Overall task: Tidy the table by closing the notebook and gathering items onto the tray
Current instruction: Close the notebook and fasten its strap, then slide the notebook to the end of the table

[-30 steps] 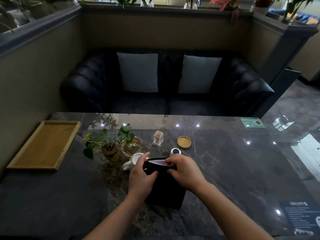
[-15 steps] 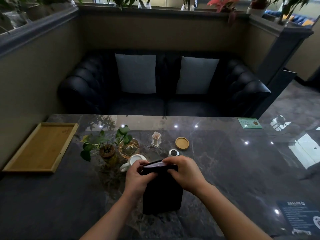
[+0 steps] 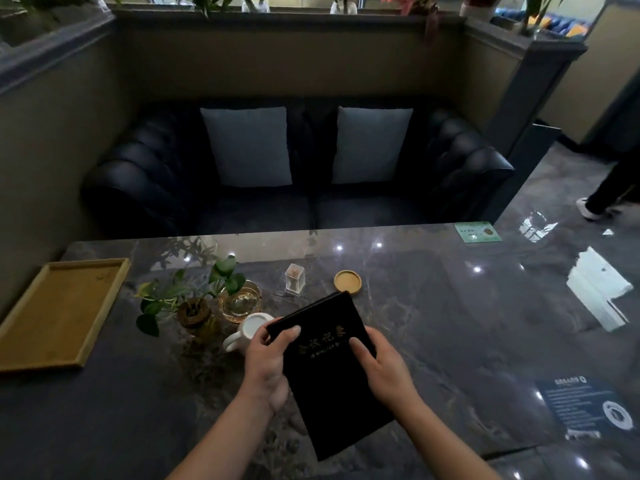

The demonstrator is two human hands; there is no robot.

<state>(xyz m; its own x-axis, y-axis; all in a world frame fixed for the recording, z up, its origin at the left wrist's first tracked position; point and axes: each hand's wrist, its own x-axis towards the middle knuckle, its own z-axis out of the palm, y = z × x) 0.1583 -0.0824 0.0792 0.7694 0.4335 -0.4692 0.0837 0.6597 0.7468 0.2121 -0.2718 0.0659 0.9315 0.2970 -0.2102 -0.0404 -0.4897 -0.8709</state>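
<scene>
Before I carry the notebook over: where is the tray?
The tray lies at the table's far left edge, left of the plant.

Two cushions (image 3: 247, 145), perhaps two cups (image 3: 251, 329).

Mug (image 3: 250, 330) partly behind notebook (image 3: 332, 375), passer-by (image 3: 613, 188) cut off

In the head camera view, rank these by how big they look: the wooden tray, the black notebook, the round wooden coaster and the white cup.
1. Wooden tray and black notebook: similar; the notebook is nearer, so unsure.
2. White cup, partly hidden.
3. Round wooden coaster.
</scene>
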